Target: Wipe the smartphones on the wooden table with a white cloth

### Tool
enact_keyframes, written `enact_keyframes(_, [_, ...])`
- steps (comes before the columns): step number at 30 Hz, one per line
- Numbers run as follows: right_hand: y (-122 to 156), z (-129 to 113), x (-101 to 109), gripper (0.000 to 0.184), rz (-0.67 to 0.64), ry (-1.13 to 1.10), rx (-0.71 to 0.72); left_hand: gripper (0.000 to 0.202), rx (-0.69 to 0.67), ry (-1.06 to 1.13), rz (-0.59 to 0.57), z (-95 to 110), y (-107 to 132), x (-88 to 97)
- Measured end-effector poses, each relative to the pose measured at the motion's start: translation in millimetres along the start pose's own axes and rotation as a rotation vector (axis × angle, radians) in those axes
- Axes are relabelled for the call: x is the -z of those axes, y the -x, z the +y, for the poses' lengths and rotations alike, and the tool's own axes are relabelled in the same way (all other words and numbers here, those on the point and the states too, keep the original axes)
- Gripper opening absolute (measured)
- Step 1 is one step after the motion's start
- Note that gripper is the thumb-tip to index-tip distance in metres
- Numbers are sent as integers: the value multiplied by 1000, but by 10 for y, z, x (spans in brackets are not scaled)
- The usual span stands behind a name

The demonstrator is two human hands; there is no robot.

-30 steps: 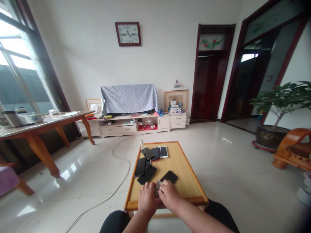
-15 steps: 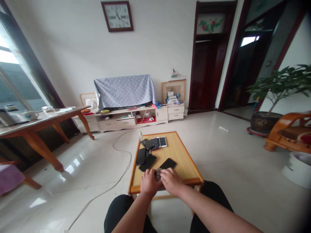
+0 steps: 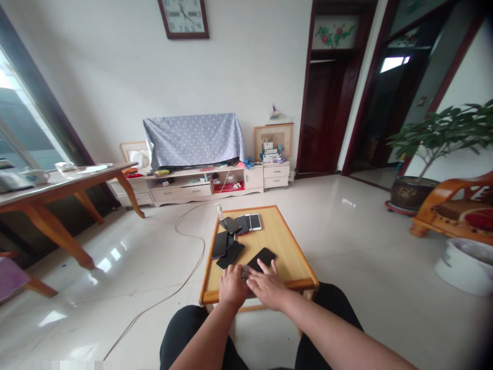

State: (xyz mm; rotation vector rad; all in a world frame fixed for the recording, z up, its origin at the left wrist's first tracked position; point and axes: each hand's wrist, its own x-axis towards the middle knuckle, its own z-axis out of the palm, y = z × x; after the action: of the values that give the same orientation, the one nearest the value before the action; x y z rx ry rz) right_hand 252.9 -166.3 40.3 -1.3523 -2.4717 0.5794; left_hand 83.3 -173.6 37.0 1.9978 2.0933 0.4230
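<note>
My left hand (image 3: 233,287) is closed around a small greyish wad (image 3: 245,272), probably cloth, at the near edge of the small wooden table (image 3: 284,256). Beside it, my right hand (image 3: 268,289) has its fingers spread, the tips reaching toward a black smartphone (image 3: 263,257) that lies flat just beyond. Whether those fingertips touch the phone, I cannot tell. Farther left, several dark phones overlap, among them a black phone (image 3: 231,255). A white-framed phone (image 3: 255,222) lies at the far side, and a clear pump bottle (image 3: 219,211) stands at the far left corner.
A cable (image 3: 191,272) runs along the tiled floor left of the table. My knees flank the near edge. A low cabinet (image 3: 181,193) with a cloth-covered object stands by the wall; a wooden table (image 3: 103,173) is left, a potted plant (image 3: 414,192) right.
My right hand's fingers have spread and lifted away from the greyish wad, which stays in my left hand. The whole view has tilted slightly downward.
</note>
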Motion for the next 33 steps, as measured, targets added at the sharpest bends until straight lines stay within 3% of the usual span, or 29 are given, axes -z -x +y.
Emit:
enact_keyframes(4, [-166, 66, 101, 54, 22, 36, -81, 52, 7, -6, 4, 26, -18, -19])
enact_keyframes(8, [-323, 282, 293, 54, 76, 119, -336, 63, 9, -9, -8, 34, -38, -14])
enact_keyframes(11, [-257, 300, 236, 56, 123, 160, -433, 63, 8, -14, -4, 21, -43, -20])
enact_keyframes(17, [129, 109, -7, 51, 137, 131, -193, 63, 15, -11, 16, 23, -13, -17])
enact_keyframes(23, [135, 202, 179, 50, 160, 131, -426, 61, 14, -25, -1, 37, 9, 17])
enact_keyframes(29, [237, -42, -39, 47, 150, 76, -135, 56, -8, -24, 28, 13, -3, -34])
enact_keyframes(31, [239, -16, -13, 46, 149, 76, -146, 57, -3, -23, 29, 16, -6, -41])
enact_keyframes(33, [202, 89, 80, 46, 161, 94, -275, 60, 7, -20, 31, 27, -8, -36])
